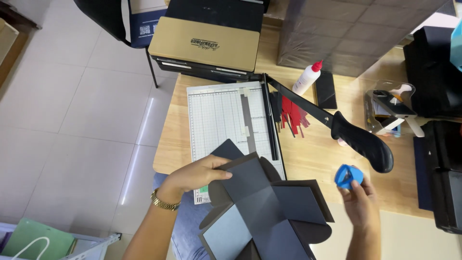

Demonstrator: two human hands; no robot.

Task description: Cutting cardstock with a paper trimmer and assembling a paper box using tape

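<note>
- A person's left hand (pixel 199 174) grips the upper left flap of an unfolded dark grey card box (pixel 267 209), fingers (pixel 222 166) curled over the flap's edge; a gold bracelet (pixel 163 201) sits at the wrist.
- The card box lies open near the person, at the near edge of the wooden worktop (pixel 313 154), its flaps spread in a cross shape, with a paler grey panel at near left.
- The right hand (pixel 361 202) holds a small blue tape roll (pixel 348 176) up by the fingertips, fingers closed on it, just right of the card box.
- Behind the box lies a paper cutter (pixel 226 120) with a white gridded bed; its black-handled blade arm (pixel 358 139) stands raised, angling to the right.
- Red and black paper strips (pixel 291 115) lie just right of the cutter's bed.
- A white glue bottle with a red cap (pixel 308 77) lies tilted farther back, beside a flat black slab (pixel 326 90).
- At far centre, a tan rectangular lid with a small dark label (pixel 206 42) tops a stack of black boxes.
- A large grey wrapped package (pixel 346 33) stands at far right.
- A clear tape dispenser (pixel 390 108) rests at right, beside black cases (pixel 440 144).
</note>
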